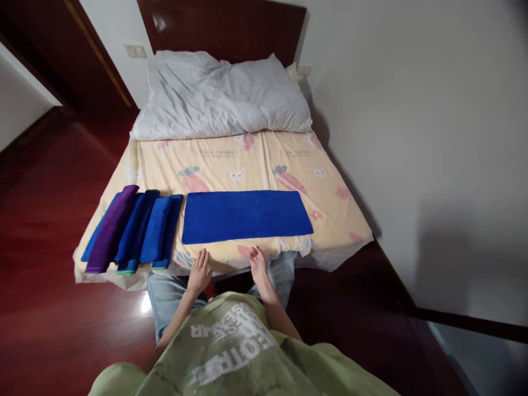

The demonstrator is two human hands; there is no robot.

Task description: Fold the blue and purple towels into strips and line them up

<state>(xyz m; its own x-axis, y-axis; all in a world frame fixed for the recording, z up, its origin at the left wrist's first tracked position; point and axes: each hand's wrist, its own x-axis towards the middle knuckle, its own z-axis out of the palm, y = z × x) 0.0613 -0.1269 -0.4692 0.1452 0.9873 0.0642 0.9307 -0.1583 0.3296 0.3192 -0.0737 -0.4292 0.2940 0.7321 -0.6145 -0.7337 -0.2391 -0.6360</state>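
Note:
A blue cloth (247,216) lies flat as a long rectangle on the patterned bed sheet (223,173). My left hand (200,270) is palm down at the near edge of the bed, just below the cloth's left part, its fingers stretched out and holding nothing. Below the middle of the cloth, my right hand (258,264) is turned partly upward with fingers loosely bent and apart, also holding nothing. Left of the flat cloth rest several rolled or folded cloths: a purple one (111,231) on top at the left, and blue ones (155,230) beside it.
A grey-white quilt (223,102) is bunched at the far end of the bed, before a dark wooden headboard (223,27). A white wall (412,137) stands to the right. Dark red floor (45,264) stretches along the left, with a brown door (61,49) beyond.

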